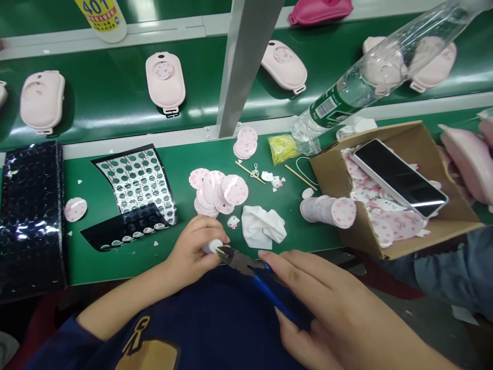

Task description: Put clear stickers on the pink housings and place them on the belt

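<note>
My left hand is closed around a small white rounded thing, mostly hidden by the fingers; it looks like the top of a small bottle. My right hand grips blue-handled cutting pliers. Their dark jaws meet the white thing's end, where a bit of yellow shows. Just beyond my hands lie a pile of round pink-patterned stickers, a little white cat-face piece and a crumpled white cloth.
A cardboard box of printed pieces, with a phone on top, stands right. Left lie a black bubble-wrap pouch and a dot-sticker sheet. Pink cases line the green belt behind a metal post. A clear bottle leans over.
</note>
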A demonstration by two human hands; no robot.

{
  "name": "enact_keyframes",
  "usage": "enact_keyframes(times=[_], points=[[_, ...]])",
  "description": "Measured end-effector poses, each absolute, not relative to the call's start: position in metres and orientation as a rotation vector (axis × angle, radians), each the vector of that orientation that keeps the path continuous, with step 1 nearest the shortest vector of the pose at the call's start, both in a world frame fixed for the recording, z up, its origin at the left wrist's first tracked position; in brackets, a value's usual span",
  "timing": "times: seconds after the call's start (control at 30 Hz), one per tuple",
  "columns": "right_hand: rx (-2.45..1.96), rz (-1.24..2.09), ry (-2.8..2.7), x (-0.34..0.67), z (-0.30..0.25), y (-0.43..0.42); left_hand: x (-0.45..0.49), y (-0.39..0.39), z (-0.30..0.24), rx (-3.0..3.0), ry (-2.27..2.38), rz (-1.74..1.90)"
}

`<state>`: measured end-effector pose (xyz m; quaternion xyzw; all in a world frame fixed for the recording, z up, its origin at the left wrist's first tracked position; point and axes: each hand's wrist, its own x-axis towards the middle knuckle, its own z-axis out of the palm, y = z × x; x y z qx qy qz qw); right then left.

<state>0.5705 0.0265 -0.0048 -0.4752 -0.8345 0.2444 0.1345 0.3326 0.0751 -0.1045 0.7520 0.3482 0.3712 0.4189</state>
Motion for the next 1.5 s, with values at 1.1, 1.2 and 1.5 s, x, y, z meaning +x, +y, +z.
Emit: enact_keyframes(times=[1.1,1.2,1.5], points=[[-1.444,0.841,-2.391,0.5652,0.0030,0.0219,0.3319,0.0714,-0.1017,1.849,0.875,0.972],[-1.437,0.845,-2.383,0.5642,0.0033,0.0222,0.3323,0.0713,-0.1013,1.853,0.885,0.980],[-1.424,0.854,-2.389,0.5651,-0.0010,0.0235,0.3322,0.0718,-0.1001,1.875,0.880,0.974]])
